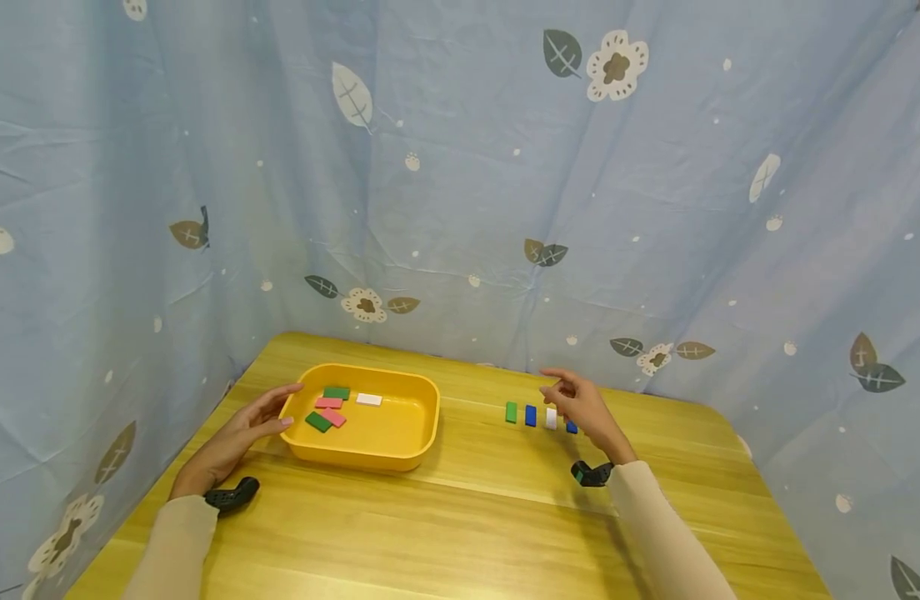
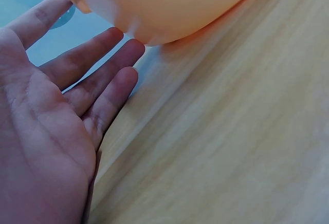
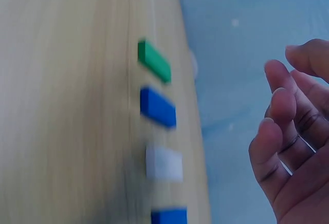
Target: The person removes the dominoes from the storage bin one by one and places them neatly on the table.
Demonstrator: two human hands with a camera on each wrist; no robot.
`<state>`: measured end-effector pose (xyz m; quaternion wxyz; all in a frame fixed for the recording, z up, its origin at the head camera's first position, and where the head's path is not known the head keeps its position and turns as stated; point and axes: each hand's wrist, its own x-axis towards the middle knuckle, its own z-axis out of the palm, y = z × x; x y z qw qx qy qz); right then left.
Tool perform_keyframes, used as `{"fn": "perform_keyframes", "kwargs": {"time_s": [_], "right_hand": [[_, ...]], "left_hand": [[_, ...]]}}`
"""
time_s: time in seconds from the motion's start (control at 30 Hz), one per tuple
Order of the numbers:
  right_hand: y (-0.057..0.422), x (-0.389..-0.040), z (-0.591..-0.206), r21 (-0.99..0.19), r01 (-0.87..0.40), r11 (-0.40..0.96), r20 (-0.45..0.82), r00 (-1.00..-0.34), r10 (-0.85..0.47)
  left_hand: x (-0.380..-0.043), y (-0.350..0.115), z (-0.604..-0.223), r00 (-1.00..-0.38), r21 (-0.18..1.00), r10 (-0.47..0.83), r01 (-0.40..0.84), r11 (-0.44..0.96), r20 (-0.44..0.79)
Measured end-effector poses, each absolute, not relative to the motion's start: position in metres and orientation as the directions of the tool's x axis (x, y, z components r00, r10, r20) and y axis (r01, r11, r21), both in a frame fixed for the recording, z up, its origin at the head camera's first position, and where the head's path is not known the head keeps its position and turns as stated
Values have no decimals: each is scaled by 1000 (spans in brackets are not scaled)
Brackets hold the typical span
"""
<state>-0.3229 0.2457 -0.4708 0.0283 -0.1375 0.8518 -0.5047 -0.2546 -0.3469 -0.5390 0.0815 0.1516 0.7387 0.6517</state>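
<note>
My left hand (image 1: pixel 238 437) is at the left end of a yellow plastic bin (image 1: pixel 370 460), its fingers loosely extended against the outer wall, as the left wrist view also shows. Inside the bin lie two green blocks (image 1: pixel 336 392), two pink blocks (image 1: pixel 328 402) and one white block (image 1: pixel 369 399). Over a row of small flat blocks my right hand (image 1: pixel 583 408) hovers with loosely bent fingers and nothing visible in them. From left to right the row has a green block (image 3: pixel 154 61), a blue block (image 3: pixel 158 108), a white block (image 3: pixel 164 163) and another blue block (image 3: pixel 169 217), partly hidden by the hand in the head view.
The wooden table (image 1: pixel 430 533) carries both the bin and the row, with a strip of wood between them. A blue curtain (image 1: pixel 460 208) with leaf and flower prints hangs along the table's back and sides. Each wrist wears a black device (image 1: pixel 232 495).
</note>
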Motion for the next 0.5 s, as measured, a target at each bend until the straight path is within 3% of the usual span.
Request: {"fn": "perform_keyframes", "kwargs": {"time_s": [0.5], "right_hand": [[168, -330, -459, -869, -301, 392, 133, -906, -402]], "left_hand": [[-257, -351, -541, -946, 976, 314, 141, 169, 82]]}}
